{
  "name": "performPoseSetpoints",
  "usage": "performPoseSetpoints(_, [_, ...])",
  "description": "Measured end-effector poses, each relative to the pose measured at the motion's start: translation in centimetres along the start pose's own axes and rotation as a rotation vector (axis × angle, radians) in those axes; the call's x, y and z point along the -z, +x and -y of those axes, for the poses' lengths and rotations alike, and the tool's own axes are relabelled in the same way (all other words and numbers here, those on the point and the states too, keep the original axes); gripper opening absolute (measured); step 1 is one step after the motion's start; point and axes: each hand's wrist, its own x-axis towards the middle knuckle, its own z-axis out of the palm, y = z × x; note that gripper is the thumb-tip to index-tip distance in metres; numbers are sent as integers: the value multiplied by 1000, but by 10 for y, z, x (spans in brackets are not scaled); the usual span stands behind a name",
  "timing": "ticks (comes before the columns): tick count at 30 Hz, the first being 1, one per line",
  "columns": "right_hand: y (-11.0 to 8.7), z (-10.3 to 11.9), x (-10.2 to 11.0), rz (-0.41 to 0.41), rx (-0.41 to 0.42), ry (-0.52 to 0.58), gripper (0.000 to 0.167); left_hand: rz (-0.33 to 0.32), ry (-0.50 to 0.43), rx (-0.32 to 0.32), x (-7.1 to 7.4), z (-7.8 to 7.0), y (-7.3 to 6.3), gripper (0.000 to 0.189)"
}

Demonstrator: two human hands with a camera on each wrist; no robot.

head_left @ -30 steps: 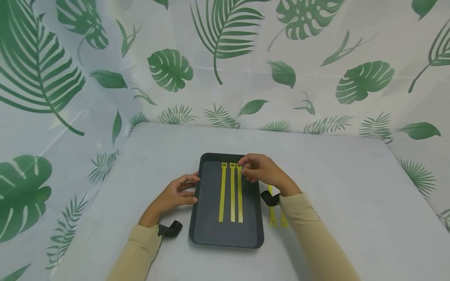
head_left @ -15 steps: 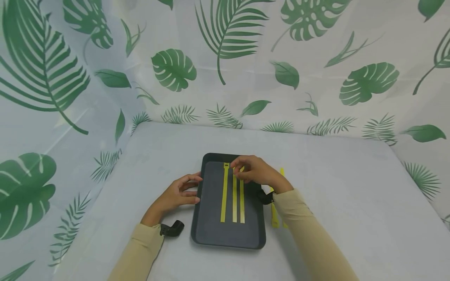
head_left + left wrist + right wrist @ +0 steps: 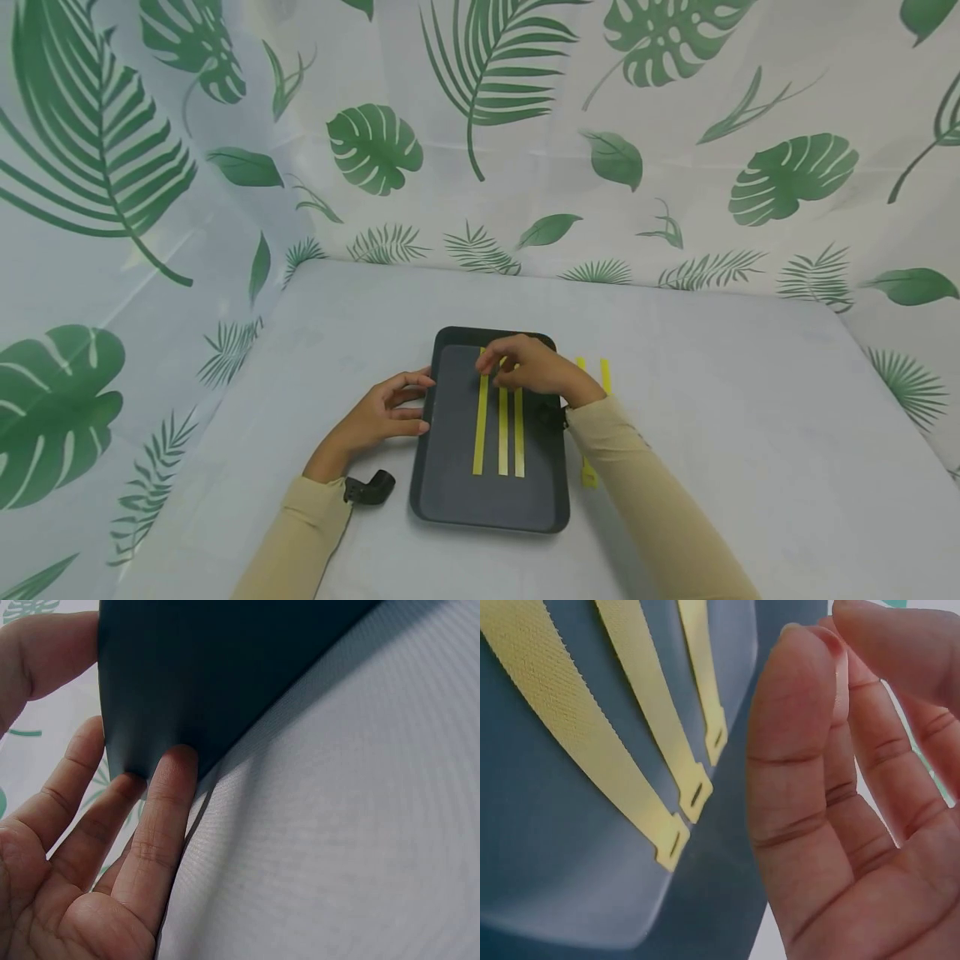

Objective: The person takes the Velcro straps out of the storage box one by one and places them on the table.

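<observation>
My left hand (image 3: 378, 414) rests its fingertips against the left side of a dark grey tray (image 3: 491, 523); in the left wrist view the straight fingers (image 3: 154, 832) touch the tray's wall. Three yellow hook-and-loop cable ties (image 3: 480, 425) lie side by side inside, lengthwise. Their slotted heads (image 3: 696, 793) line up toward the far end, as the right wrist view shows. Over those heads hovers my right hand (image 3: 534, 367), fingers loosely bent with nothing between them. It hides the heads of the middle and right ties in the head view.
Two more yellow ties (image 3: 589, 477) lie on the white table (image 3: 712, 400) right of the tray, partly covered by the right forearm. A leaf-patterned cloth (image 3: 540, 150) hangs behind and at the left. Black wrist cameras (image 3: 369, 488) are worn on both wrists.
My right hand has moved left across the tie heads, from the right tie toward the left one. The left hand stays at the tray's side. The ties lie as before.
</observation>
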Motion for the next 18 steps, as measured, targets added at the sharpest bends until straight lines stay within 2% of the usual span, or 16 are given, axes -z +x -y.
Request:
performPoseSetpoints(9, [10,-2,-5,49,-76,-10,26,0,-3,-3,0,1,1,64])
performPoseSetpoints(18, [16,-7,-11,74,-99,-50,27,4,-12,-7,0,1,1,63])
